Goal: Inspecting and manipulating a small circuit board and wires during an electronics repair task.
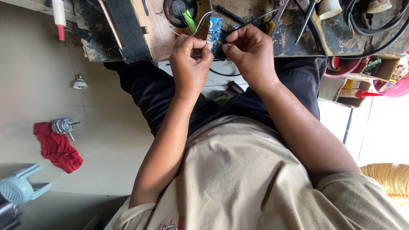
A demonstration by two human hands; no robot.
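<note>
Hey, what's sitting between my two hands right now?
In the head view, a small blue circuit board stands upright between the left hand and the right hand, with thin wires trailing from it.

A worn wooden bench (294,36) carries pliers (313,15), black cables (375,25) and a screwdriver (230,15); on the tiled floor (42,64) lie a red rag (57,147), a small motor (63,126) and a bulb (79,82)

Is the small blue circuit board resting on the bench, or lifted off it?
Lifted. The blue circuit board is pinched upright between the left hand and right hand, above the edge of the workbench.
</note>
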